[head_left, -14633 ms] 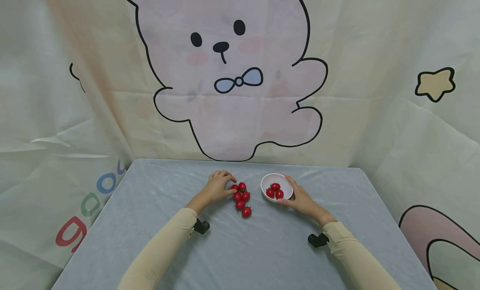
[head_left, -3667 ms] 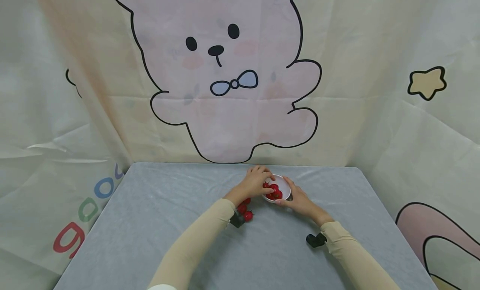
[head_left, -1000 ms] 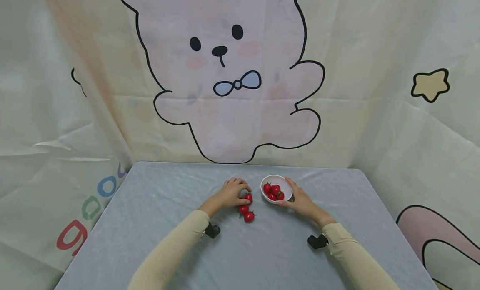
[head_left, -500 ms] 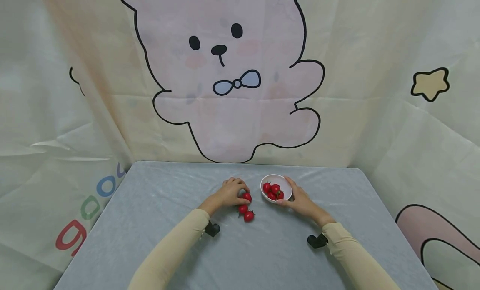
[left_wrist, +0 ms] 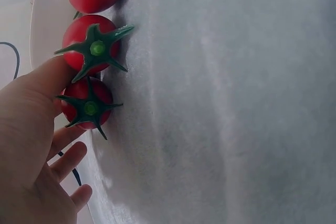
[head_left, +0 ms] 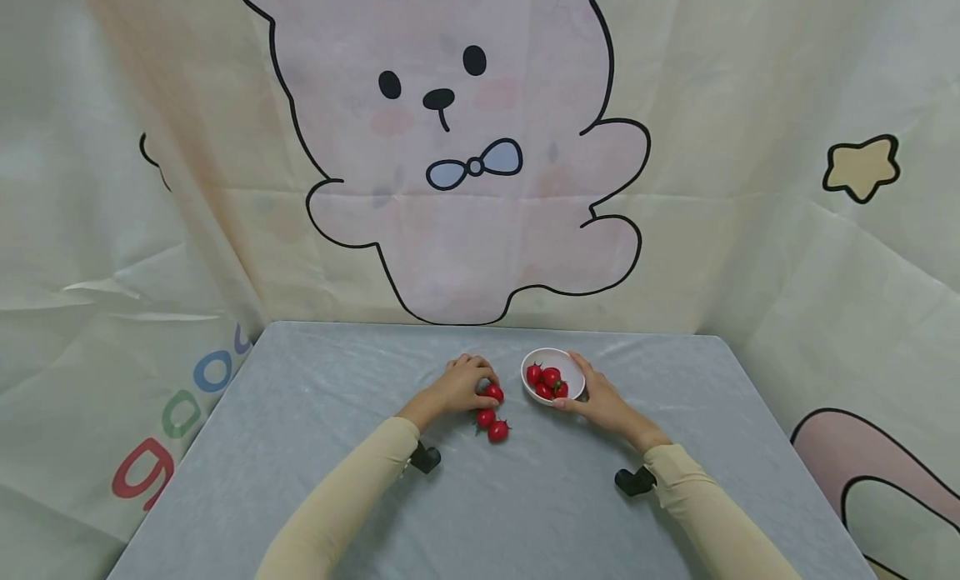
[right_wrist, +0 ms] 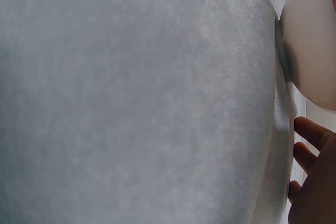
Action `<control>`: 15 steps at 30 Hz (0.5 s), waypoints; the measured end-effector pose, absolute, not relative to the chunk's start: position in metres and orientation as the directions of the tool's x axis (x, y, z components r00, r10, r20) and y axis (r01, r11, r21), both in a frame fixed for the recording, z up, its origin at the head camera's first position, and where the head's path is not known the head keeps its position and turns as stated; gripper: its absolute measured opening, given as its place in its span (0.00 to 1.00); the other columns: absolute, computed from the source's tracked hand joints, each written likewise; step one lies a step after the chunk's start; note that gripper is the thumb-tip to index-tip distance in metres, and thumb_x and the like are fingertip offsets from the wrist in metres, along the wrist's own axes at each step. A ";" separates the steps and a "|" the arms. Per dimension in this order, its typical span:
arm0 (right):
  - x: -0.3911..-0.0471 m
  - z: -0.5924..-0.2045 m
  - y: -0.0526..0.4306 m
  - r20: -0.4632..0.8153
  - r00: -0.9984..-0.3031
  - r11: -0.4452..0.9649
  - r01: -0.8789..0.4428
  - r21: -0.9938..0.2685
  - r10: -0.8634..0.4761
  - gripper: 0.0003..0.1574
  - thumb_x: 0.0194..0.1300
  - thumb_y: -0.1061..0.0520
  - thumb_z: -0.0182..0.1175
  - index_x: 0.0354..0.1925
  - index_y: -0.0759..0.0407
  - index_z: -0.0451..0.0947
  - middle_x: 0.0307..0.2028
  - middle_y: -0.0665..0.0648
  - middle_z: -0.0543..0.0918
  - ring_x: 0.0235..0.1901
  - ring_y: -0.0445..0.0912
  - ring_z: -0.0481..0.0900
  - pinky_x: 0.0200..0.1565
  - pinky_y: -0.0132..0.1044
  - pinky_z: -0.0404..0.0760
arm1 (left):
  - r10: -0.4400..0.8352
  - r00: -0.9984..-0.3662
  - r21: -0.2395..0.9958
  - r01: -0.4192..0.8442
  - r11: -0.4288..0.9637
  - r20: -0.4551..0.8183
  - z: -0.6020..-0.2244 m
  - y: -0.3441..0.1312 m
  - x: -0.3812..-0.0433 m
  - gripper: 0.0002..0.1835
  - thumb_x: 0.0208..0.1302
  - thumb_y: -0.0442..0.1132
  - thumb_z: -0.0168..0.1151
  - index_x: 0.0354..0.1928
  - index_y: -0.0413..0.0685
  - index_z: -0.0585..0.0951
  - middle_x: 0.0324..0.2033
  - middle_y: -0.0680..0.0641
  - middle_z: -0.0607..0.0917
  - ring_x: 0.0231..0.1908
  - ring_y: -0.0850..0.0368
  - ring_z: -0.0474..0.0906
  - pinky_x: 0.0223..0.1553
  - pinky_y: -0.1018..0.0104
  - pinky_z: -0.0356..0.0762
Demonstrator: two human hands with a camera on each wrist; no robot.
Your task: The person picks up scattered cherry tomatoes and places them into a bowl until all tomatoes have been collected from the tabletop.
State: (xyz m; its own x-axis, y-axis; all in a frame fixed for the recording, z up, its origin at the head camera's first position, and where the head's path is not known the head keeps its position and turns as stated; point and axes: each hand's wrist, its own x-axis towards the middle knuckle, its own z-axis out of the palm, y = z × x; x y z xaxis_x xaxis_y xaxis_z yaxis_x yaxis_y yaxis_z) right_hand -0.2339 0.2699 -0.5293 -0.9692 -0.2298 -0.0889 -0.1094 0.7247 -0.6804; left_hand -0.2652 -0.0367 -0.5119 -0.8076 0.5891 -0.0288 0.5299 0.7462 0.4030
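My left hand (head_left: 459,385) pinches a cherry tomato (head_left: 493,393) between thumb and fingers, at table level. In the left wrist view that cherry tomato (left_wrist: 89,106) shows its green stem end, and the thumb lies along it. Two more cherry tomatoes, a nearer one (head_left: 498,432) and one beside it (head_left: 486,418), lie just in front of the hand. To their right stands a white bowl (head_left: 528,390) with several cherry tomatoes (head_left: 551,377) inside. My right hand (head_left: 603,403) holds the bowl's right side, thumb at the front; the right wrist view shows the bowl's outer wall (right_wrist: 310,40).
A grey cloth covers the table (head_left: 525,513), whose far edge meets a printed curtain (head_left: 480,255). Curtains also hang at left and right. A dark wrist camera (head_left: 426,458) sits at the left cuff, another wrist camera (head_left: 634,482) at the right.
Earlier, more tomatoes lay on the table and fewer in the bowl. My left hand has gone from over the bowl back to the table tomatoes and taken hold of one. The right hand stays.
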 end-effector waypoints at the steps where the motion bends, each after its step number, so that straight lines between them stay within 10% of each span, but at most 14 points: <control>1: -0.234 -0.529 0.270 -0.087 -0.969 0.724 -0.112 -0.681 -0.231 0.69 0.52 0.30 0.70 0.79 0.41 0.40 0.73 0.63 0.59 0.71 0.62 0.59 0.66 0.67 0.65 | 0.587 -0.809 0.403 0.528 0.748 -0.030 -0.512 -0.036 -0.265 0.19 0.62 0.56 0.67 0.51 0.57 0.84 0.59 0.49 0.78 0.58 0.51 0.68 0.60 0.48 0.65; 15: -0.234 -0.528 0.270 -0.087 -0.970 0.732 -0.112 -0.672 -0.228 0.70 0.52 0.29 0.69 0.79 0.42 0.40 0.75 0.64 0.57 0.72 0.64 0.58 0.66 0.69 0.62 | 0.565 -0.824 0.372 0.511 0.775 -0.046 -0.497 -0.030 -0.271 0.20 0.62 0.56 0.67 0.53 0.59 0.83 0.60 0.50 0.77 0.62 0.50 0.67 0.65 0.47 0.63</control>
